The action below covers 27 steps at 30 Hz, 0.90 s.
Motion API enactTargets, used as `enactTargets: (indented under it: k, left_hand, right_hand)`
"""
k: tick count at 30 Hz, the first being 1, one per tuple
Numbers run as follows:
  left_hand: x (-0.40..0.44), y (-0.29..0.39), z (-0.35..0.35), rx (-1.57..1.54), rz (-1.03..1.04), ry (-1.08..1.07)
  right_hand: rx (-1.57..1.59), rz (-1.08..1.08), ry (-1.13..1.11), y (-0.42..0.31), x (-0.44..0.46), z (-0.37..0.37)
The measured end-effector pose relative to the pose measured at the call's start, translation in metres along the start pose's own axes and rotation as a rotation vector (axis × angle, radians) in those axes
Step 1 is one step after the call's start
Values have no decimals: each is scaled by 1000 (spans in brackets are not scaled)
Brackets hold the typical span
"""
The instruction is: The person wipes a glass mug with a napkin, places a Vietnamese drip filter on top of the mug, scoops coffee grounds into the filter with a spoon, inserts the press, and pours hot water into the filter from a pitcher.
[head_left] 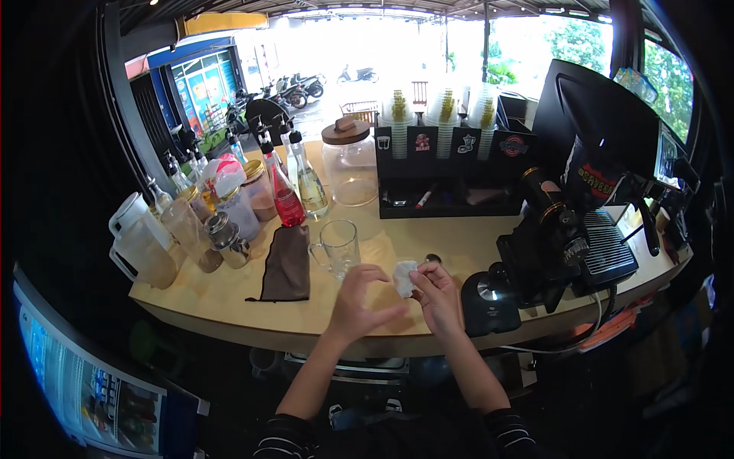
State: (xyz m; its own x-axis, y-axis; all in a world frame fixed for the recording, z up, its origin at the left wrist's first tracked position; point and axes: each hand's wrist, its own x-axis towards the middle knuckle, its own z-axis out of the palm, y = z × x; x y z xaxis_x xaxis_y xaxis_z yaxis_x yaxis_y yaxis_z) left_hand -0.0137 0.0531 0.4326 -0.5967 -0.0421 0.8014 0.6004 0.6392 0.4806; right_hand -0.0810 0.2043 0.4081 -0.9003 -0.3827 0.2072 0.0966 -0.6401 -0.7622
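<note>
The right hand [436, 294] is pinching a small, crumpled-looking white piece [405, 279] between thumb and fingertips, its grip closing on the edge nearest the palm. The left hand [361, 302] is holding nothing; its grip is standing open, thumb and fingers spreading apart and facing the white piece without touching it. Both hands are hovering over the near part of the pale worktop [375, 325].

Just beyond the left hand, a clear glass mug [339, 241] is standing upright, its handle pointing to the left. A small dark round object [433, 258] is showing just behind the right hand, too partly hidden to identify. To the left of the mug, a dark cloth [285, 264] is lying flat. To the right of the right hand, a black flat device [490, 306] is resting near the worktop's front edge, with a black machine [539, 256] standing beside it.

Farther out, a pump bottle of red liquid [288, 206] is standing behind the cloth, beside a bottle of pale yellow liquid [313, 191]. A large lidded glass jar [352, 172] is standing behind the mug, and a black organizer [451, 180] is holding stacks of clear cups [443, 115] along its top. Jugs and jars are crowding the left end.
</note>
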Motion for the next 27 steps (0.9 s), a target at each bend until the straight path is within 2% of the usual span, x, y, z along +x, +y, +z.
enactTargets:
  k: [2,4,10,17,19,20,22,23,25,27]
  left_hand:
    - [-1,3,9,58,42,-59]
    - [-2,-3,15,-70,-93,-84]
    - [-5,-4,22,-368,-177,-25]
    - [-8,-3,29,-308,-204,8]
    - [-11,-6,29,-437,-366,5]
    - [-12,-9,30,-436,-366,6]
    - [-13,-18,29,-628,-499,99]
    - [-12,-21,28,-627,-498,101]
    - [-9,-26,25,-843,-587,198]
    - [-6,-25,23,-907,-574,203]
  right_hand:
    - [-3,-7,-17,1,-1,-1]
    - [-28,9,-40,-2,-2,-3]
    - [37,-2,-104,-11,-7,-5]
    - [-89,-51,-115,-4,-7,-7]
    - [-18,-26,-98,-5,-6,-8]
    - [-18,-26,-100,-6,-6,-8]
    - [17,-9,-113,-8,-6,-9]
    - [17,-9,-115,-9,-5,-11]
    - [40,-20,-117,-9,-4,-16]
    - [37,-10,-110,-9,-4,-19]
